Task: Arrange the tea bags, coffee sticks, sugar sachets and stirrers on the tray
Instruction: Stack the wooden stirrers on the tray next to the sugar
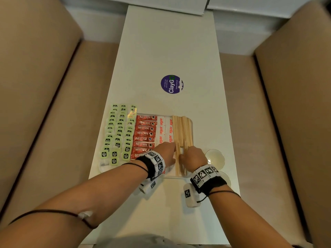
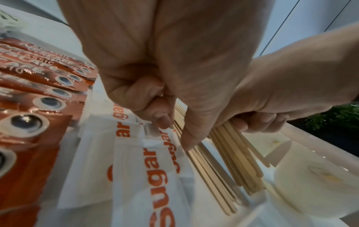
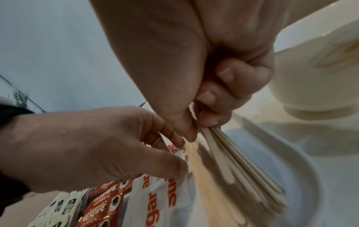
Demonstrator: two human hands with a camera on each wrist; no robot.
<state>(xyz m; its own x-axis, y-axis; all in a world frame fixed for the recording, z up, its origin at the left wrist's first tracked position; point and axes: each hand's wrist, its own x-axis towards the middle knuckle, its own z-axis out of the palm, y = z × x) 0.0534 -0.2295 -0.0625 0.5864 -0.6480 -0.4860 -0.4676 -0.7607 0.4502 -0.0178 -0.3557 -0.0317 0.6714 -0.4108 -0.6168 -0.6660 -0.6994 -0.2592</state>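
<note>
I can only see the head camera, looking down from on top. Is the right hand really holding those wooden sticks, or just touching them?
Observer: Holding. In the right wrist view the right hand has its fingers curled round a bundle of stirrers.
Operator: What is the other hand doing?
Observer: The left hand has its thumb tip pressed on the stirrers lying flat beside the sugar sachets.
Operator: Are the held sticks lying down too?
Observer: No, the left wrist view shows them lifted at an angle above the flat ones, ends fanned out over the tray.
</note>
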